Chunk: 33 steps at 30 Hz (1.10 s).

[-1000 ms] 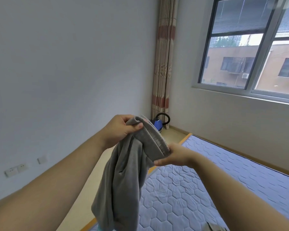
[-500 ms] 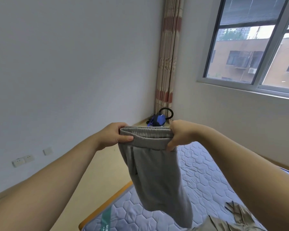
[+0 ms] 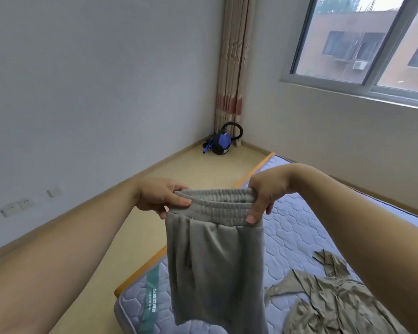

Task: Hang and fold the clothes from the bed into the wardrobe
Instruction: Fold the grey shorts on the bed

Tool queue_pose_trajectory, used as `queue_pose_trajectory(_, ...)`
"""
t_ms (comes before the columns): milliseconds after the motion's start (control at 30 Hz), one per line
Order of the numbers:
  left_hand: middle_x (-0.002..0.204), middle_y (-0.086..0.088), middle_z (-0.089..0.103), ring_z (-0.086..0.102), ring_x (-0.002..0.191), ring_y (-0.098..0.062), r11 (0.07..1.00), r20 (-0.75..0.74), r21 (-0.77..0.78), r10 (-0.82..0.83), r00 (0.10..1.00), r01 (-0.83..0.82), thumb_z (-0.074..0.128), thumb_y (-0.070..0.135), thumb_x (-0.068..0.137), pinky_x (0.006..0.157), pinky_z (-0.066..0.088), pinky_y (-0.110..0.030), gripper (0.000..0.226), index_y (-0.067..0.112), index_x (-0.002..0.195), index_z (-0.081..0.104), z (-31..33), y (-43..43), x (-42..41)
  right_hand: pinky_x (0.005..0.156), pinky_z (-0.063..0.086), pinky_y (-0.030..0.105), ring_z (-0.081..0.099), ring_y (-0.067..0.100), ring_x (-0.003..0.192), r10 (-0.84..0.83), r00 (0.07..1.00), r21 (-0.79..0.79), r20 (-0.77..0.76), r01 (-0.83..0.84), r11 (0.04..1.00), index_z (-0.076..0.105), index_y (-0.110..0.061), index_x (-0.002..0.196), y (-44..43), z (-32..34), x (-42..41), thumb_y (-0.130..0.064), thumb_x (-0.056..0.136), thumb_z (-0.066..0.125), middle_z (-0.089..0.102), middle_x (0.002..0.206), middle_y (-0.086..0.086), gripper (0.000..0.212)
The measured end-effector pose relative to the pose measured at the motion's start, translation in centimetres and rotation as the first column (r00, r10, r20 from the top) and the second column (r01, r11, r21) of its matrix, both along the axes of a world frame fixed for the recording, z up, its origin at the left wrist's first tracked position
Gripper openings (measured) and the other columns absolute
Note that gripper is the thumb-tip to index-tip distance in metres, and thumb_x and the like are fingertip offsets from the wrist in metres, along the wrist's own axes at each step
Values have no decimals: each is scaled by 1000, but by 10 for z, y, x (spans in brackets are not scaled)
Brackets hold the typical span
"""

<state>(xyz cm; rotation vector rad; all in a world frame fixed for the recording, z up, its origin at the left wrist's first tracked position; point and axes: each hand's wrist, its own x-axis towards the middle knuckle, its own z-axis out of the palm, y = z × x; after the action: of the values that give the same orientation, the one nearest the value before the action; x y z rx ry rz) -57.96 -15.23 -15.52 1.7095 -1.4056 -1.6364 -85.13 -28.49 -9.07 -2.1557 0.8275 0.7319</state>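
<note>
Gripping grey trousers [image 3: 215, 261] waistband: left hand [image 3: 158, 196], right hand [image 3: 266, 196]

Left hand [image 3: 158, 197] and right hand [image 3: 266, 192] grip grey trousers [image 3: 215, 256] over mattress [image 3: 297, 227].

Two hands [image 3: 163, 197] [image 3: 263, 196], two garments [image 3: 215, 261] [image 3: 336, 302], one mattress [image 3: 299, 227], maybe vacuum [image 3: 221, 142].

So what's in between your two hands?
The stretchy waistband of the grey trousers spans from the left hand to the right hand, each pinching one end, in the head view.
</note>
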Motion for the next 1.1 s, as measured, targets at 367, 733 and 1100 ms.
queue_pose_trajectory(367, 97, -17, 64, 71, 81, -35, 973, 406, -199, 191, 894, -117, 74, 5, 86, 58, 60, -40, 22, 12, 88, 53, -142, -92, 5, 53, 41, 29, 59, 21, 73, -22, 980, -552, -200, -94, 829, 70, -11, 99, -60, -173, 45, -40, 96, 62, 64, 89, 5, 31)
queue_pose_trajectory(733, 101, -9, 70, 64, 89, -28, 793, 371, -595, 415, 831, -131, 72, 10, 87, 74, 49, -36, 18, 18, 91, 56, -240, -93, 9, 84, 45, 43, 53, 33, 111, 159, 985, -865, 71, -19, 502, 76, -13, 100, -45, -275, 31, -13, 94, 58, 58, 133, 5, 20)
queue_pose_trajectory(1100, 110, -17, 59, 55, 106, -37, 942, 654, -268, 24, 756, 202, 48, -9, 79, 80, 49, -50, 31, 9, 103, 56, -519, 11, -15, 61, 37, 37, 57, 34, 76, 335, 942, -697, -3, -242, 675, 73, -9, 65, 67, -572, 9, -7, 71, 63, 60, 85, 15, 12)
